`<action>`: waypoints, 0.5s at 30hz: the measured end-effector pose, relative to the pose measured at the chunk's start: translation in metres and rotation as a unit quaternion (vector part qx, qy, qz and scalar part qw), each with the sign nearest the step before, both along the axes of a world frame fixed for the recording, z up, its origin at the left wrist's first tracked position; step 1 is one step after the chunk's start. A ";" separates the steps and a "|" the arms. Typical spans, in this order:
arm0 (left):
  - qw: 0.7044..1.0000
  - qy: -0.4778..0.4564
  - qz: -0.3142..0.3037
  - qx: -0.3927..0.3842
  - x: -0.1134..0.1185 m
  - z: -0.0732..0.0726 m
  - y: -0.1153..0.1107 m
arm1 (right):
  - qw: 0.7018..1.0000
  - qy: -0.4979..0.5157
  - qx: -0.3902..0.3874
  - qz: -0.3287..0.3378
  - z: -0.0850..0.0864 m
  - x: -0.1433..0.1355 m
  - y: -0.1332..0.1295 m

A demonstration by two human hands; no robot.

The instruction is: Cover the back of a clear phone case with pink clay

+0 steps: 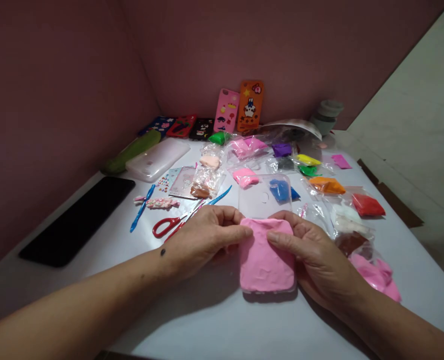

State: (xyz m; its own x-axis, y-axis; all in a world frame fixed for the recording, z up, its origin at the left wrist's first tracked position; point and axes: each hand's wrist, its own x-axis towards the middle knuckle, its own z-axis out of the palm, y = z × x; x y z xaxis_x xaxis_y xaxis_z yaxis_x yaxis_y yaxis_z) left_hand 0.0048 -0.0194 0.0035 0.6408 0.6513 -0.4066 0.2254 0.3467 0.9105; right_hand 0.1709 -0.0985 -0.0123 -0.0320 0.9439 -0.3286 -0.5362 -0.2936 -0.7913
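- Pink walls point(207, 50) back our white bench point(169, 320), where an orange case point(250, 107) stands decorated at 12 o'clock from our work
- Between our hands is a clear case point(254, 205), toward 5 o'clock from the view's middle
- Our left hand point(210, 230) pinches the upper-left edge of the pink clay point(267, 265); our right hand point(312, 245) grips the case's right side, thumb on clay, other fingers partly hidden
- We judge it part-covered: lower portion coated, upper portion bare
- Scissors point(165, 227) lie unheld at 9 o'clock
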 end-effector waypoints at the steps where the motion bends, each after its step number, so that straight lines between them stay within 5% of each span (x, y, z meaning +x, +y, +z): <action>1: 1.000 -0.006 0.008 -0.001 0.000 0.000 0.000 | 1.000 0.000 -0.002 0.004 0.000 0.000 0.000; 15: 0.999 -0.009 0.018 0.029 0.002 0.004 -0.005 | 0.999 -0.024 -0.011 0.025 0.003 0.000 -0.003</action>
